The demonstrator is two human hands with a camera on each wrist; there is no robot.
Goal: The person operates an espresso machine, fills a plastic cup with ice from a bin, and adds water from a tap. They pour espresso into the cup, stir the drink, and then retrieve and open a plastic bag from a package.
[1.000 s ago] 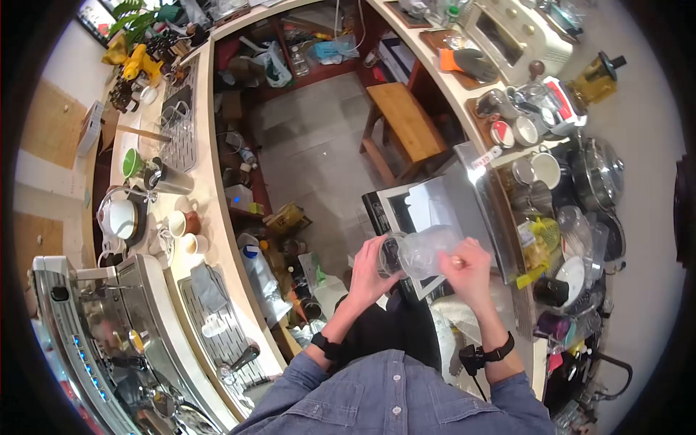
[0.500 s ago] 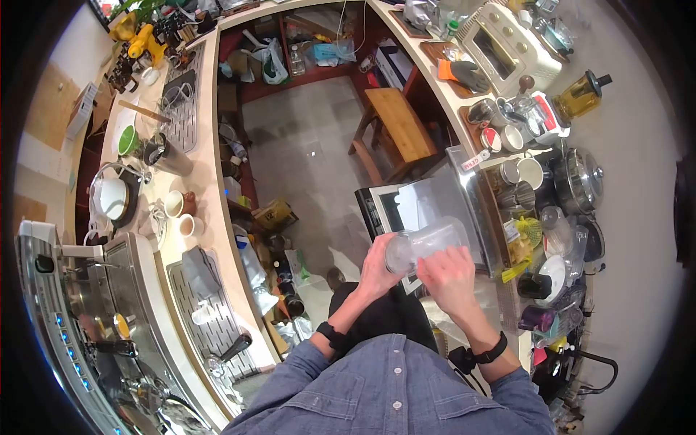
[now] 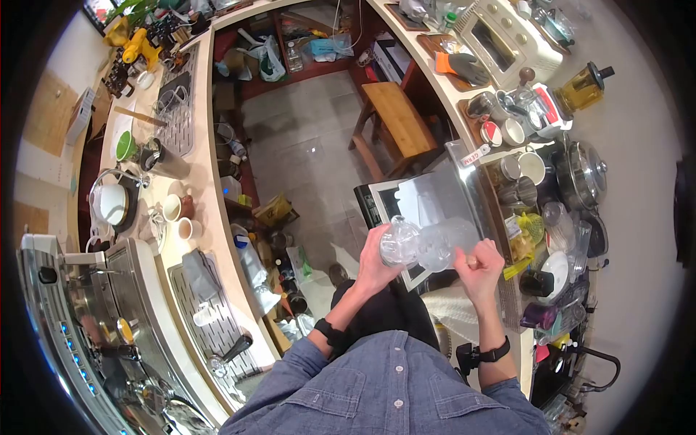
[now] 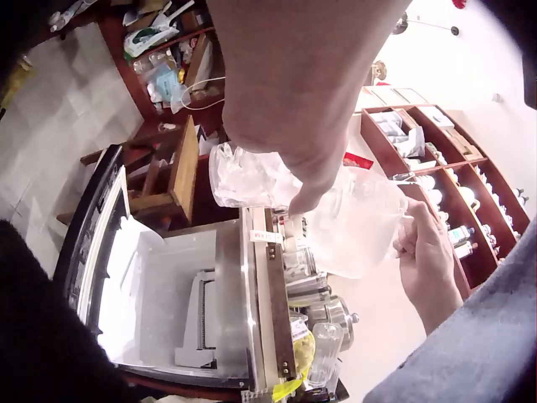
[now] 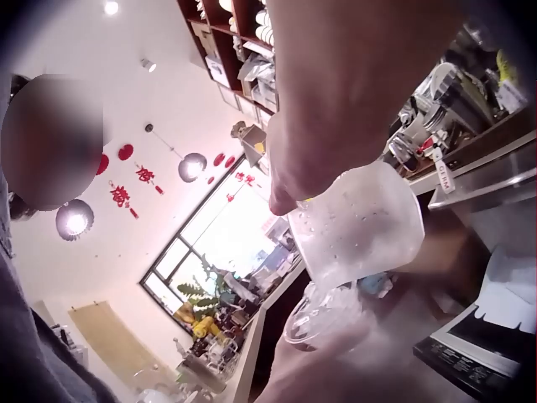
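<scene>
In the head view, the left hand (image 3: 377, 264) grips a clear, ridged vessel (image 3: 399, 242). A frosted, translucent container (image 3: 446, 245) lies on its side in the air, its left end against or overlapping the clear vessel. The right hand (image 3: 481, 268) is curled at the container's right end. The left wrist view shows the right hand's fingers (image 4: 407, 235) round the frosted container's (image 4: 357, 222) handle. In the right wrist view the frosted container (image 5: 365, 222) is tilted above the clear vessel (image 5: 323, 315), which the left hand (image 5: 315, 365) holds. Whether anything is inside either is unclear.
Beneath the hands stands an opened appliance (image 3: 428, 199) with a steel top. A wooden stool (image 3: 399, 119) is beyond it. Cups, a pot (image 3: 583, 174) and a toaster oven (image 3: 500, 40) crowd the right counter; the left counter holds cups and a coffee machine (image 3: 54, 290).
Since half a second ago, the right hand has moved right, away from the left hand, and the frosted container has shifted right. The left hand still grips the clear vessel, now turned more upright.
</scene>
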